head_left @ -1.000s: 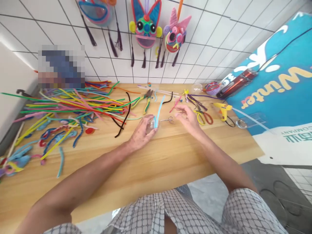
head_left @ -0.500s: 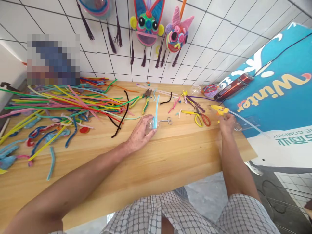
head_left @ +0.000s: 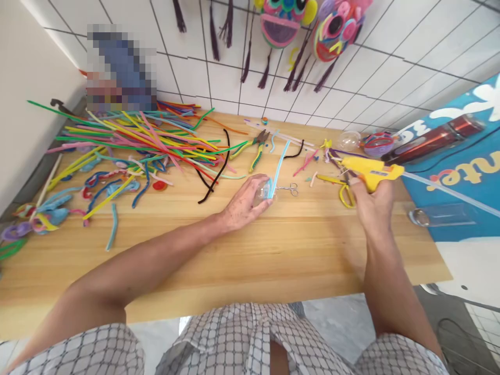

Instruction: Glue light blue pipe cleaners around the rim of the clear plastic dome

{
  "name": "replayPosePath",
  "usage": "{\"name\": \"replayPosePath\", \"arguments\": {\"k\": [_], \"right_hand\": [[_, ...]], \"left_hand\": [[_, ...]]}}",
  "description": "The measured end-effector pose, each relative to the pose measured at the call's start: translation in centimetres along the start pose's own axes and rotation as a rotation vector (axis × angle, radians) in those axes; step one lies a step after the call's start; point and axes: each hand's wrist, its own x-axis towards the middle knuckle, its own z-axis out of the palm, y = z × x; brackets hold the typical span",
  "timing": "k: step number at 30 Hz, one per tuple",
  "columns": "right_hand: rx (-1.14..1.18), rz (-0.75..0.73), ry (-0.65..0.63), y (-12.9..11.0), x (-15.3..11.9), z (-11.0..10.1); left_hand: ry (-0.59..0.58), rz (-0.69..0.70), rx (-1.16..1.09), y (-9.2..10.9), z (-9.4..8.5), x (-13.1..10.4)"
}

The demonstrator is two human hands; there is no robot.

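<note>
With the clear, rounded plastic piece (head_left: 262, 194) as the centre of the dial, the left hand (head_left: 247, 203) curls around it from 9 o'clock, thumb and fingers parted by its width. The piece sits over the pale wooden tabletop (head_left: 250, 260). A light-blue fuzzy strip (head_left: 282, 162) runs from it toward 1 o'clock (whether its lower end lies inside or against the plastic, I cannot tell).

At 3 o'clock, well apart, the right hand (head_left: 374, 200) is wrapped around the handle of a yellow plastic glue gun (head_left: 369, 169). The gun's nozzle points toward 9 o'clock, and a long translucent glue stick (head_left: 449, 191) juts from its back between 3 and 4.

Small silver metal scissors (head_left: 294, 189) lie just beside the piece at 3 o'clock; a yellow scissor handle (head_left: 347, 198) shows near the right hand. Pliers with yellow-and-green grips (head_left: 257, 158) lie just short of 12. Toward 10 spreads a heap of multicoloured fuzzy strips (head_left: 144, 136), and at 2 rests a clear plastic ball (head_left: 349, 139).
</note>
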Motion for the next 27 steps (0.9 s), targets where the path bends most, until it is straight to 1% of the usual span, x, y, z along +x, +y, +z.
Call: {"name": "replayPosePath", "arguments": {"k": [1,3,4,6,9,14,18,21,27], "right_hand": [[-0.018,0.027,-0.022,-1.4,-0.9,0.8],[-0.059,0.021,-0.096,-3.8,-2.5,2.4],[-0.066,0.005,-0.12,-4.6,-3.2,3.1],[-0.064,-0.03,-0.15,-5.6,-4.3,4.1],[-0.082,-0.053,-0.185,-5.7,-5.2,5.0],[-0.112,-0.086,-0.206,-4.9,-5.8,5.6],[-0.091,-0.115,-0.205,-5.1,-6.2,5.8],[-0.079,-0.139,-0.232,-5.2,-6.4,5.9],[-0.064,-0.151,-0.26,-4.5,-6.5,5.9]], "left_hand": [[-0.003,-0.005,-0.003,0.0,0.0,0.0],[-0.003,-0.004,-0.004,0.1,0.0,0.1],[-0.003,-0.001,-0.003,0.1,0.0,0.1],[-0.004,0.002,0.001,0.1,0.1,0.2],[0.0,-0.005,-0.003,0.1,0.3,0.2],[0.0,-0.017,-0.022,0.3,0.4,0.3],[0.015,-0.014,-0.035,0.5,0.3,0.4],[0.012,-0.008,-0.031,0.6,0.3,0.5],[0.033,0.008,-0.047,0.4,0.6,0.5]]}}
